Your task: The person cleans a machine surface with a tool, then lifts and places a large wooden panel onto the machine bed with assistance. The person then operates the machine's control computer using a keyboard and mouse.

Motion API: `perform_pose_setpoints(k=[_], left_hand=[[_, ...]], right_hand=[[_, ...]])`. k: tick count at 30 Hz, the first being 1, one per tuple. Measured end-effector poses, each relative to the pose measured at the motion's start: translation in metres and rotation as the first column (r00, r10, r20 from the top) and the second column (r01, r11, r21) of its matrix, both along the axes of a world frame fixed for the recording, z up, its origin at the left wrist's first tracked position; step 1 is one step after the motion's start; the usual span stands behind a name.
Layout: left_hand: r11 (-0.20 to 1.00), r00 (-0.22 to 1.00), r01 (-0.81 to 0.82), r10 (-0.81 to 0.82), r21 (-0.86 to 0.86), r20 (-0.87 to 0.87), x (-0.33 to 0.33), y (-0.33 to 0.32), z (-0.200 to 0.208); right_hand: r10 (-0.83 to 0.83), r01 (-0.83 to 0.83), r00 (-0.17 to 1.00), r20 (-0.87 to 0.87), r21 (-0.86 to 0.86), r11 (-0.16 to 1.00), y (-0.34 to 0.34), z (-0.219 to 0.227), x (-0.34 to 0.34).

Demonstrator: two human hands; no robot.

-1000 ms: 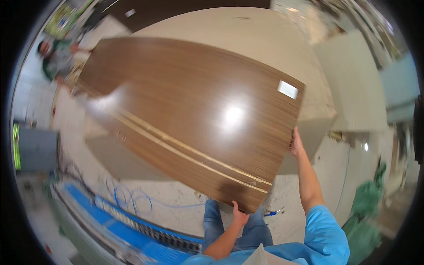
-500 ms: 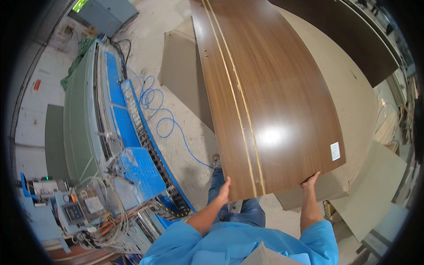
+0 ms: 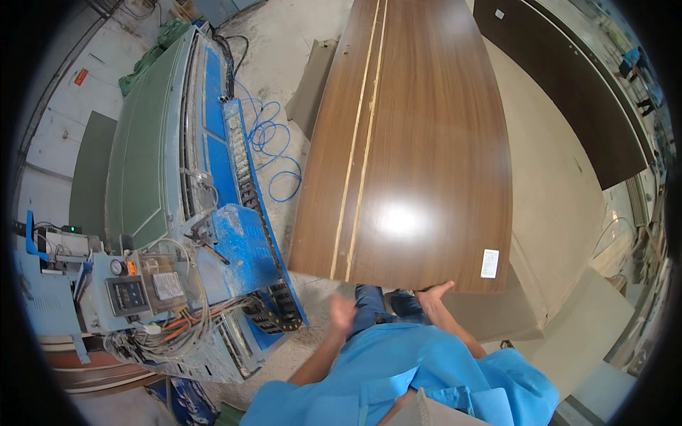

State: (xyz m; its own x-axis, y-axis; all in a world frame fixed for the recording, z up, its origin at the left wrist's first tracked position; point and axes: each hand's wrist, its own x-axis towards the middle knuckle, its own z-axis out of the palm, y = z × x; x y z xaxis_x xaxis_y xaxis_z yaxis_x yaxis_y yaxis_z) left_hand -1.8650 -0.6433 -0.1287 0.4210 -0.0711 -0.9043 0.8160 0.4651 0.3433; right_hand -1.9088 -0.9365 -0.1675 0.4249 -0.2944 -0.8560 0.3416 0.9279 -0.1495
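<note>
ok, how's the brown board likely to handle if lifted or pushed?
Probably stiff: the brown board shows no obvious fold or droop at its near edge.
Likely heavy and awkward for one person: it's broad and runs out of the picture's top.
Its face may be slippery, since it throws back a bright glare.

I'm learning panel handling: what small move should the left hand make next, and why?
Probably bring the left hand up to the near edge of the brown panel: it looks free and blurred just short of it, while only the right hand touches that edge.
</note>
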Motion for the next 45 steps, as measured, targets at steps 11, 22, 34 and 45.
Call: perform_pose_setpoints(k=[11,22,34,45], left_hand=[[0.985,0.988,-0.153,0.155,-0.073,0.02,0.244,-0.142,0.03],[0.985,0.979,0.009,0.026,-0.17,0.202,0.448,-0.147,0.032],[0.997,0.994,0.075,-0.076,0.014,0.079,0.603,-0.091,0.05],[0.951,0.986,-0.034,0.082,-0.308,0.146,0.893,0.021,0.067]], right_hand=[[0.032,-0.028,0.999,0.041,-0.08,0.996,0.049,0.067,0.191],[-0.328,0.313,0.945,-0.008,-0.279,0.908,-0.118,-0.008,0.239],[-0.344,0.283,0.894,-0.288,-0.234,0.93,-0.029,0.004,0.379],[-0.378,0.187,0.828,-0.415,-0.43,0.883,0.044,0.034,0.505]])
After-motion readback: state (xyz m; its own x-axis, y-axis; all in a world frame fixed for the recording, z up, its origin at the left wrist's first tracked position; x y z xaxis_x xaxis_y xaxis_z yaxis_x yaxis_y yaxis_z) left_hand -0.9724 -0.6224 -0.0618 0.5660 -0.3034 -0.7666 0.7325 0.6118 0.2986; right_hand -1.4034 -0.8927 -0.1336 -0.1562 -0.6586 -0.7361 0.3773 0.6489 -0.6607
